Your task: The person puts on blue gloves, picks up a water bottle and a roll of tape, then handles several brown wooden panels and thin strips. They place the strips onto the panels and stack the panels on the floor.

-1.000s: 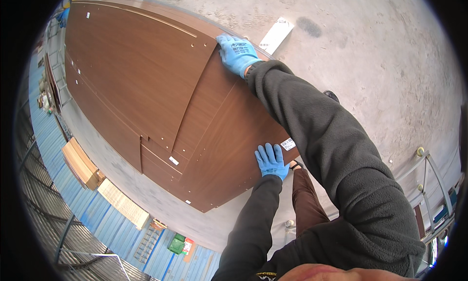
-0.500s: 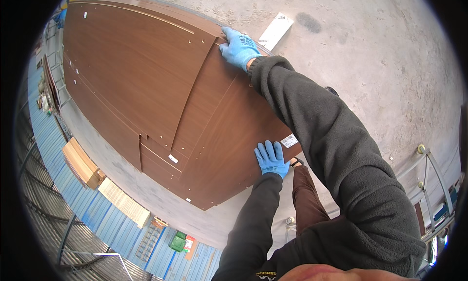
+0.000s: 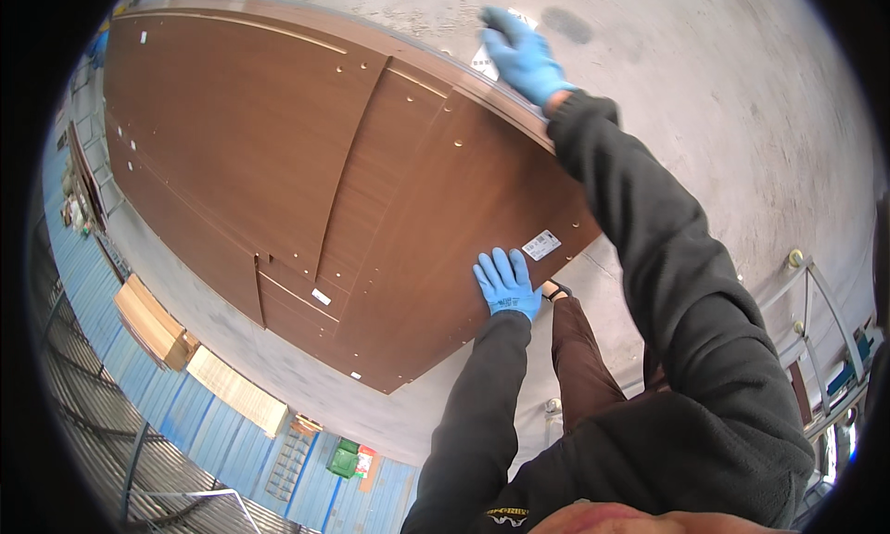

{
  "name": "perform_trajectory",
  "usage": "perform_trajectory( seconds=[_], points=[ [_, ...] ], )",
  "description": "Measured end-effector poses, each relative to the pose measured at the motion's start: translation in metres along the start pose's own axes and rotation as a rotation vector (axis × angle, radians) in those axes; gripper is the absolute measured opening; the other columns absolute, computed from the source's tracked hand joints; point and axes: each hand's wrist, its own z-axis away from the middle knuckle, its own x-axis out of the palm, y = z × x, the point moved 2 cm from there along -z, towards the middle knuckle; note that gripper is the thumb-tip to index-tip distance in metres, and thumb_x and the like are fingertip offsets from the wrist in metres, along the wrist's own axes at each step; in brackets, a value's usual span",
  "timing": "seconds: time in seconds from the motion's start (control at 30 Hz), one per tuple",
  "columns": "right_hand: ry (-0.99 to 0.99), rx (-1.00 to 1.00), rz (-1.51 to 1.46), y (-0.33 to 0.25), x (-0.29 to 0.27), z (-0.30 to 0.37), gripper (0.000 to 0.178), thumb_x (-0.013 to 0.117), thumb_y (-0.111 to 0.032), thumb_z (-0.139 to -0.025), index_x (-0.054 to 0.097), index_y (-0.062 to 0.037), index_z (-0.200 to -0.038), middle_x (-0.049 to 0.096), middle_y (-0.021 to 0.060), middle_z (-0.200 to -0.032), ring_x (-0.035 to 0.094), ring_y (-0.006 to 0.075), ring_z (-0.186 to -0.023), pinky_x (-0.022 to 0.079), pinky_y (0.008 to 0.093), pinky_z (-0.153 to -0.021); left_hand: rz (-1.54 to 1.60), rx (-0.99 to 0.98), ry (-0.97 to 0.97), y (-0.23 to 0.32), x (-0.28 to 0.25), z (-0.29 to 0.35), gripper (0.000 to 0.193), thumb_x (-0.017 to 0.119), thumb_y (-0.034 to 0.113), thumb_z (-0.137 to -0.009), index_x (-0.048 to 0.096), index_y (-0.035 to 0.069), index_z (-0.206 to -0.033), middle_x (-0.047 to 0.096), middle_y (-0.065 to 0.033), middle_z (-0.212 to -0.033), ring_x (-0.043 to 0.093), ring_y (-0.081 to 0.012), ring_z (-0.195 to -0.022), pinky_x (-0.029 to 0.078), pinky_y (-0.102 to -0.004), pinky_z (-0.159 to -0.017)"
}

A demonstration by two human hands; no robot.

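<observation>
A stack of brown wood-grain panels (image 3: 250,117) fills the left and middle of the view, its pieces overlapping in steps. My left hand (image 3: 508,284), in a blue glove, lies flat with fingers spread on the top panel near its close edge, beside a white printed label (image 3: 541,245). Beyond the far edge of the stack is my right hand (image 3: 527,59), also gloved in blue and slightly blurred. It is lifted over the floor, thumb and fingers apart, holding nothing. Partly behind it, a white piece of card or packaging (image 3: 484,63) lies on the floor.
Concrete floor (image 3: 705,80) spreads to the right. A metal-framed cart (image 3: 808,293) with pale wheels stands at the right rim. Along the left lie stacked boards (image 3: 153,319), a pale slatted stack (image 3: 236,388) and a green bundle (image 3: 344,458) by blue corrugated sheeting (image 3: 209,409).
My right hand has come off the stack's far edge and moved right, out over the floor. My left hand stays flat on the panel; the view has shifted slightly.
</observation>
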Motion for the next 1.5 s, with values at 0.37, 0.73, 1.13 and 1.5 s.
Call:
perform_trajectory(
  seconds=[0.37,0.73,1.13,1.5],
  points=[
    [0.077,0.522,-0.014,0.115,-0.161,0.301,0.047,0.061,-0.029,-0.106,0.061,-0.0022,-0.145,0.070,0.0163,-0.136,0.064,0.0229,-0.128,0.048,0.0342,-0.110,-0.048,0.063,0.274,0.008,-0.002,-0.007,0.107,0.082,0.041,-0.080,0.024,0.000,-0.161,0.027,-0.0350,-0.162,0.031,-0.0670,-0.143,0.028,-0.0796,-0.113],
    [0.043,0.670,0.000,0.070,-0.114,0.317,0.045,0.056,-0.037,-0.104,0.066,-0.0042,-0.133,0.076,0.0228,-0.110,0.073,0.0367,-0.106,0.054,0.0421,-0.093,-0.078,0.055,0.174,0.014,-0.005,-0.004,0.117,0.083,0.038,-0.076,0.017,-0.004,-0.163,0.021,-0.0372,-0.165,0.021,-0.0668,-0.149,0.023,-0.0760,-0.118],
    [0.172,0.695,-0.001,0.072,-0.100,0.316,0.035,0.060,-0.031,-0.105,0.070,-0.0001,-0.119,0.072,0.0098,-0.084,0.064,0.0157,-0.073,0.051,0.0351,-0.071,-0.112,0.081,0.249,0.015,-0.003,-0.006,0.116,0.083,0.039,-0.077,0.017,-0.003,-0.163,0.024,-0.0368,-0.164,0.025,-0.0669,-0.147,0.024,-0.0754,-0.118],
    [0.132,0.770,-0.274,0.067,-0.105,0.312,0.035,0.058,-0.027,-0.105,0.070,0.0002,-0.124,0.077,0.0131,-0.100,0.070,0.0192,-0.088,0.053,0.0350,-0.083,-0.110,0.039,0.123,0.013,0.000,-0.006,0.118,0.084,0.042,-0.076,0.018,-0.006,-0.161,0.020,-0.0391,-0.163,0.020,-0.0681,-0.148,0.021,-0.0769,-0.118]
  ],
)
